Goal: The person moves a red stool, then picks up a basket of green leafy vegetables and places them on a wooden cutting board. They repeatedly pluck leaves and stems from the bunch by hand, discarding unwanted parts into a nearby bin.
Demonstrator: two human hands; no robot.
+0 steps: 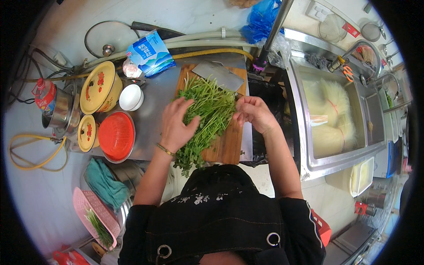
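Note:
A heap of leafy green herbs (212,106), which look like cilantro, lies across a wooden cutting board (222,149). Pale stem ends point up and right, while leaves hang past the board's near edge. My left hand (179,122) rests at the heap's left side, fingers and thumb spread. At the right, beside the stems, my right hand (255,114) is raised with curled fingers; whether they pinch anything is hidden. Behind the herbs, a cleaver blade (218,75) lies flat on the board's far part. Its handle is not clearly visible.
Left of the board stand a white bowl (131,97), a red plastic colander (116,135) and yellow enamel lidded pots (99,86). A blue printed bag (150,54) lies behind. A metal post (271,33) rises at right, before a sink (306,159) holding bundled noodles (334,112).

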